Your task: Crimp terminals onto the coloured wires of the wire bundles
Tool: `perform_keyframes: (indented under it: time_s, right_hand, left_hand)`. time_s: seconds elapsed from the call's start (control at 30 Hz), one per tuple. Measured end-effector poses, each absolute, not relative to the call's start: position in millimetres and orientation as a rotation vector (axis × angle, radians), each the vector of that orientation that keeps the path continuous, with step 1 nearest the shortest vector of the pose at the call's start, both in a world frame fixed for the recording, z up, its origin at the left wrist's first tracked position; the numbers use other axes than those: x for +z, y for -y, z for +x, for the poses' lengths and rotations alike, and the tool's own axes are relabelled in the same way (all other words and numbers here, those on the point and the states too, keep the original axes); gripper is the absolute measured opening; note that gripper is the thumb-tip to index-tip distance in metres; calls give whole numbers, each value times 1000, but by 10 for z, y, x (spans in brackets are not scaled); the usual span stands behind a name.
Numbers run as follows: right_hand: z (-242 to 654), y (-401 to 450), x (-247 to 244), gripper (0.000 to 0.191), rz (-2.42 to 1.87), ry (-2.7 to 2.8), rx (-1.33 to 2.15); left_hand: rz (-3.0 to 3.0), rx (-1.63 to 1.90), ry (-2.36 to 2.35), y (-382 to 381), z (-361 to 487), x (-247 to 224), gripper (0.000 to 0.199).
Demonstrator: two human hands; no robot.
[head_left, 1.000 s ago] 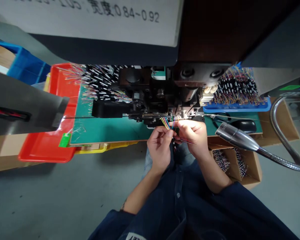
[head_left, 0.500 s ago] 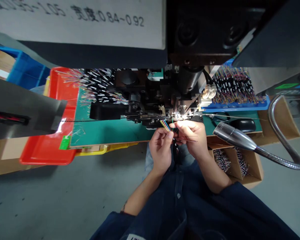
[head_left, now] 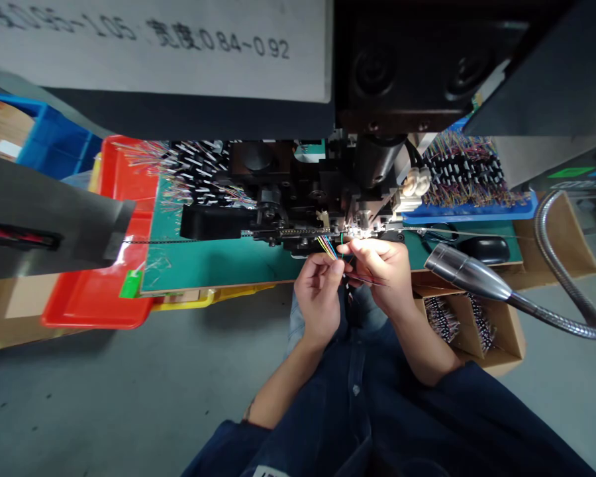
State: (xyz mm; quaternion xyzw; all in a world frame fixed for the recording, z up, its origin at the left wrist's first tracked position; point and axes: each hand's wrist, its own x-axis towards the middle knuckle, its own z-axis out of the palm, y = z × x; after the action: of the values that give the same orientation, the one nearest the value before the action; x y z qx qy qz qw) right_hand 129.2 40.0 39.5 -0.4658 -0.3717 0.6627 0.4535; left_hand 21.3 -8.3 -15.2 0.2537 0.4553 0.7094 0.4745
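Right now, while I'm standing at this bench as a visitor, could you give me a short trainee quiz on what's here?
1. True or false: the left hand pinches thin coloured wires in front of the terminal crimping machine.
2. What colour is the tray of wired pieces to the right of the machine? A) red B) blue C) yellow
3. Fill in the blank: the white label above the machine reads 宽度 0.84~____.

Key: 1. true; 2. B; 3. 0.92
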Motion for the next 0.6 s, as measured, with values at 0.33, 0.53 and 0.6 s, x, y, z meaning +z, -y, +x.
perform_keyframes:
  time_s: [0.33, 0.53, 0.6]
  right_hand:
    - [1352, -358, 478, 38, -1166, 1070, 1608]
    - [1329, -393, 374, 41, -1149, 1006, 1602]
    - [1316, -405, 356, 40, -1134, 985, 1610]
  left_hand:
    - [705, 1714, -1079, 88, 198, -141, 26]
    - [657, 1681, -1114, 104, 192, -144, 35]
    - [645, 1689, -1119, 93, 190, -124, 38]
